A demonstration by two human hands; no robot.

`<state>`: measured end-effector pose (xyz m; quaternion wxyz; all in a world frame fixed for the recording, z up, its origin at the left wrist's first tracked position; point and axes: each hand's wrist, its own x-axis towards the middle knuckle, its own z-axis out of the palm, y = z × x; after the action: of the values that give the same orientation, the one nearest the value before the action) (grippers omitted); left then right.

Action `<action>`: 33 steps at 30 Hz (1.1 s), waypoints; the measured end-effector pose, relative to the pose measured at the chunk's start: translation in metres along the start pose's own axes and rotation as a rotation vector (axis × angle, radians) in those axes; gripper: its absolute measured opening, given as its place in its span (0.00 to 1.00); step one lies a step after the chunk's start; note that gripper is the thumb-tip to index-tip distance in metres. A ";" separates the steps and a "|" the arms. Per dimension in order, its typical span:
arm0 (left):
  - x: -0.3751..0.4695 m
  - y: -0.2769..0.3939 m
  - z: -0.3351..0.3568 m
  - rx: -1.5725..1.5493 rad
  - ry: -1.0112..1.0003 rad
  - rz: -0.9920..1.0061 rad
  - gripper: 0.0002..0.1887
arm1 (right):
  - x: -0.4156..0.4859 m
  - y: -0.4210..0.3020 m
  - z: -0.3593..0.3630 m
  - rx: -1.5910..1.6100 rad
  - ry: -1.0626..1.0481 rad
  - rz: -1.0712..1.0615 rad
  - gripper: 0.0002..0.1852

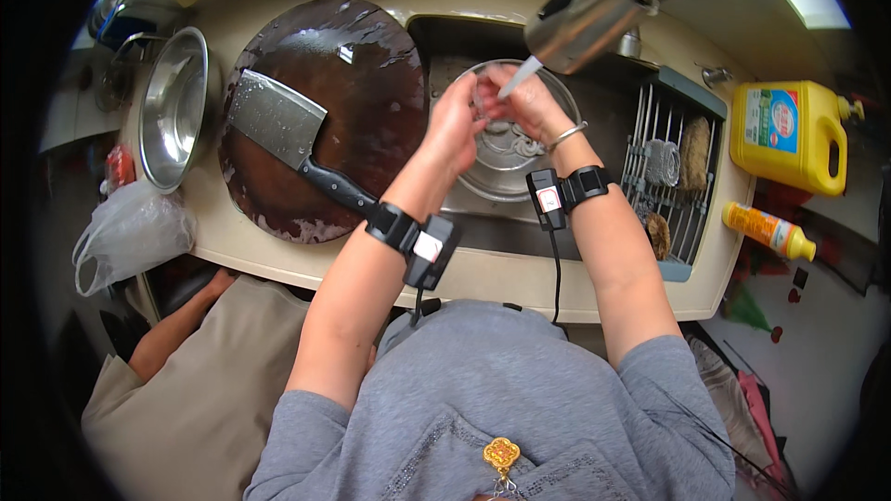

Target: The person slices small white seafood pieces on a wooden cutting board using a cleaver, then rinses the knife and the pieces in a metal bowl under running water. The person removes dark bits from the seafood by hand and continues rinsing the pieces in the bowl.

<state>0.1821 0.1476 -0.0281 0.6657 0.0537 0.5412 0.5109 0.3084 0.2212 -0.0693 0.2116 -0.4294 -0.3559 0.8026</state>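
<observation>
Water (521, 76) runs from a metal faucet (581, 21) onto my hands over the sink. My left hand (452, 118) and my right hand (523, 101) are raised close together above a round metal basin (480, 184), their fingers curled and partly blurred. Whether either holds something is unclear. Pale, curled pieces of food (525, 145) lie in the basin, beneath my right hand. Left of the sink, a cleaver (278, 118) with a black handle rests on a wet, round wooden chopping board (369, 118).
An empty-looking steel bowl (174, 110) and a plastic bag (136, 229) are at the left. A rack (689, 97) with scrubbers spans the sink's right side. Beyond it are a yellow jug (786, 136) and a bottle (766, 229). Another person (209, 376) is at lower left.
</observation>
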 end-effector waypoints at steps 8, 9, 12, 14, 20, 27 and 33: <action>-0.041 -0.053 -0.033 0.384 0.072 0.028 0.26 | 0.042 0.135 -0.030 -1.379 0.352 -0.207 0.15; -0.043 -0.057 -0.037 0.383 0.054 -0.001 0.25 | 0.041 0.146 -0.028 -1.344 0.458 -0.157 0.13; -0.042 -0.064 -0.047 0.465 0.027 -0.027 0.21 | 0.044 0.155 -0.026 -1.316 0.434 -0.011 0.13; -0.041 -0.068 -0.049 0.498 0.010 -0.035 0.20 | 0.042 0.146 -0.028 -1.134 0.380 0.035 0.13; -0.013 -0.072 -0.047 0.743 0.040 0.245 0.25 | 0.010 0.074 -0.026 -0.332 0.111 0.101 0.04; 0.010 -0.083 -0.050 0.818 0.119 0.153 0.31 | -0.014 0.046 -0.015 -0.896 0.166 -0.224 0.14; -0.021 -0.091 -0.074 0.779 0.126 0.044 0.30 | 0.011 0.104 -0.027 -1.373 0.174 -0.140 0.21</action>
<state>0.1839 0.0538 -0.1015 0.5501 0.2824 0.7330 0.2836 0.3221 0.1703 -0.1635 -0.0289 -0.5048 -0.7916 0.3430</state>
